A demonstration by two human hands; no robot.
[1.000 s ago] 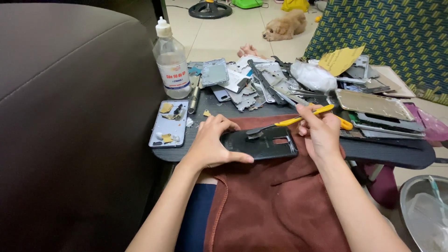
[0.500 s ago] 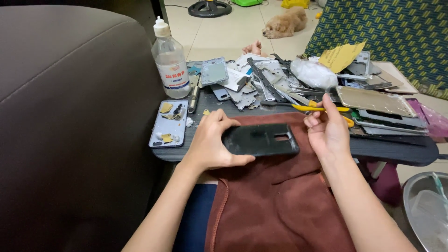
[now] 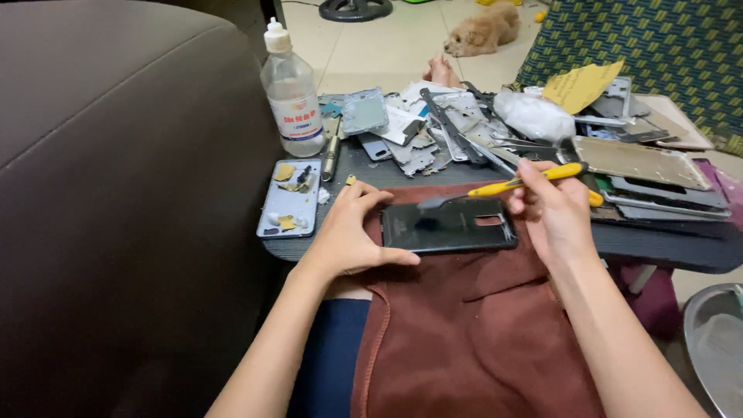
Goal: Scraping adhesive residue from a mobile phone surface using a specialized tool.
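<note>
A black phone back cover (image 3: 449, 230) lies flat on a brown cloth (image 3: 472, 333) over my lap. My left hand (image 3: 348, 232) grips its left end, thumb under the near edge. My right hand (image 3: 553, 210) holds a yellow-handled tool (image 3: 511, 184) by the handle. The tool's grey tip rests on the cover's upper left area.
A dark tray (image 3: 681, 240) carries several phone parts, metal plates and frames. A clear liquid bottle (image 3: 292, 93) stands at its left, beside a blue phone back (image 3: 288, 200) with small bits. A brown couch (image 3: 116, 193) fills the left. A dog (image 3: 484, 31) lies on the floor. A metal bowl (image 3: 716, 340) is lower right.
My right hand moved from the cover's right edge and brought the yellow-handled tool's tip down onto the cover. The cover stayed in my left hand.
</note>
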